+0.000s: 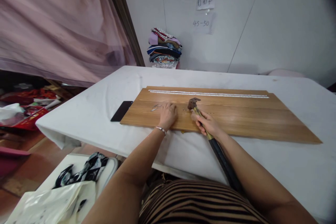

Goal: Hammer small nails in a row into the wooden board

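Note:
My right hand [208, 124] is wrapped round the upper handle of a claw hammer [193, 103], close below its rusty head. The hammer's long black grip slants back toward my body along my right forearm. Beneath its head is a wood-grain board [249, 115] with a row of small dark marks or nail points near the middle. My left hand [168, 113] rests palm down on the board with its fingers on the surface. Just left of it lie several loose nails [156, 107]. My left fingertips are partly hidden.
Two white strips [210, 93] run along the board's far side. A black flat object [122, 111] lies at its left end on the white-covered table [99, 94]. Folded cloths [165, 49] are stacked by the wall. At lower left stands a surface with bags [57, 203].

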